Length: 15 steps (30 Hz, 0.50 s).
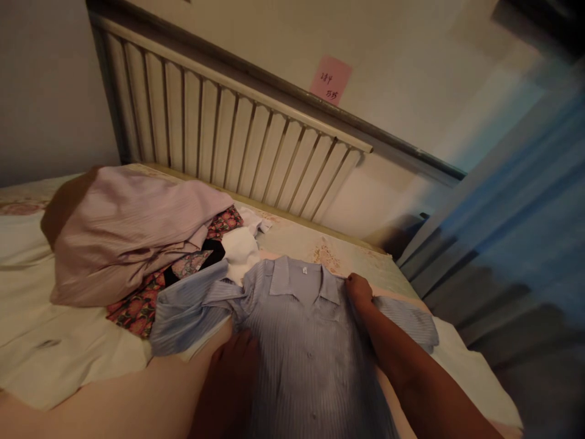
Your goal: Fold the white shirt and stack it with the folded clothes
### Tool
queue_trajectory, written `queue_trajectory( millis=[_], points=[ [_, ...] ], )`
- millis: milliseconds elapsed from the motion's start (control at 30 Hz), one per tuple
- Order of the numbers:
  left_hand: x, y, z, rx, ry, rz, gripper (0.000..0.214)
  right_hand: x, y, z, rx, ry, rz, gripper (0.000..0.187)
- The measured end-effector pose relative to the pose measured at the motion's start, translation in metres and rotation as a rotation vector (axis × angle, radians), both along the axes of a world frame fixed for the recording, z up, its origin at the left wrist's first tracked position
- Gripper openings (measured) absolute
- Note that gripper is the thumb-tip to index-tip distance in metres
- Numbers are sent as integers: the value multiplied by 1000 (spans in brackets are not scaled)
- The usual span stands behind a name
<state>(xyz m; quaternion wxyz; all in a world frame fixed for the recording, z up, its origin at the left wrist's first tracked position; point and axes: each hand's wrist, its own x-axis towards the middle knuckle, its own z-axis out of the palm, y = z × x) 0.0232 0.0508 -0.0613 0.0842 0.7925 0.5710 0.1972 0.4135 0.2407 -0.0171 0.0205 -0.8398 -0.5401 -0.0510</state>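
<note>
A light blue striped shirt (pixel 301 341) lies front up on the bed (pixel 64 360), collar toward the headboard. My right hand (pixel 359 289) is closed on the shirt at its right shoulder, beside the collar. My left hand (pixel 235 366) lies flat with fingers stretched out on the shirt's left side, below the left sleeve. The left sleeve (pixel 187 308) spreads out toward a pile of clothes.
A pile of clothes sits at the left: a pink garment (pixel 128 231), floral fabric (pixel 137 305) and a white item (pixel 240 250). A slatted headboard (pixel 219 134) stands behind. A pink note (pixel 330 79) is stuck on the wall. Blue curtain (pixel 525 201) hangs at the right.
</note>
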Motion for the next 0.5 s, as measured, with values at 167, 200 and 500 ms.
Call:
queue_trajectory(
  millis=[167,200,500],
  points=[
    [0,0,-2,11,26,-18,43,5,6,-4,-28,-19,19,35],
    [0,0,-3,12,36,-18,44,6,6,-5,-41,-17,26,35],
    [-1,3,-9,59,37,-31,46,40,-18,40,38,0,144,34]
  ],
)
